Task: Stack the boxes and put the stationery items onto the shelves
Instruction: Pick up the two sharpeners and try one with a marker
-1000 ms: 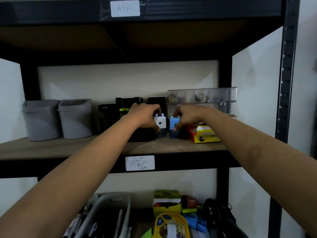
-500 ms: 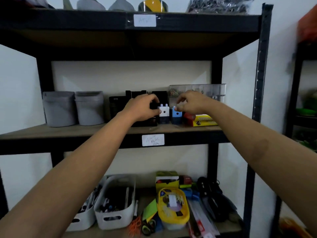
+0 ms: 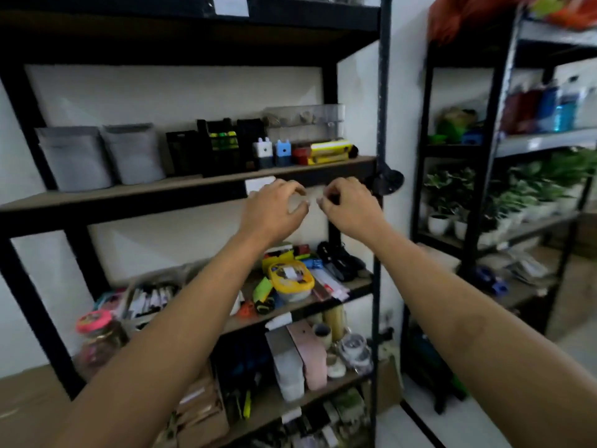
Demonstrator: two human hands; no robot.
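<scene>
Hands hang in front of the black shelving unit (image 3: 378, 124), both empty. The left hand (image 3: 274, 208) has its fingers curled loosely with a gap between thumb and forefinger, gripping nothing; the right hand (image 3: 347, 206) is curled the same way, thumb and fingertips close together, and I can see nothing pinched between them. They float just beside each other, in front of the shelf edge (image 3: 161, 197) and a little below it, near the white label (image 3: 260, 185) stuck there.

Up on that shelf stand two small sharpeners shaped like eared animals, a white sharpener (image 3: 263, 153) and a blue sharpener (image 3: 283, 152), side by side and upright, faces turned outward. They sit between the black desk organisers (image 3: 219, 147) and a yellow box (image 3: 329, 151) lying flat, with a clear compartment case (image 3: 303, 119) behind. Set near the front like this, I'd say they are meant to be seen and reached easily, grouped with other desk items rather than with the two grey bins (image 3: 100, 155) farther left.

The shelf below is crowded: white baskets of pens (image 3: 151, 299), a yellow-lidded tub (image 3: 290, 279), loose bits around it. Lower shelves hold boxes and jars, too blurred to name surely.

With both hands free and clear of the shelf, this placement looks finished to me; more stationery would have to be fetched from somewhere outside the view.
</scene>
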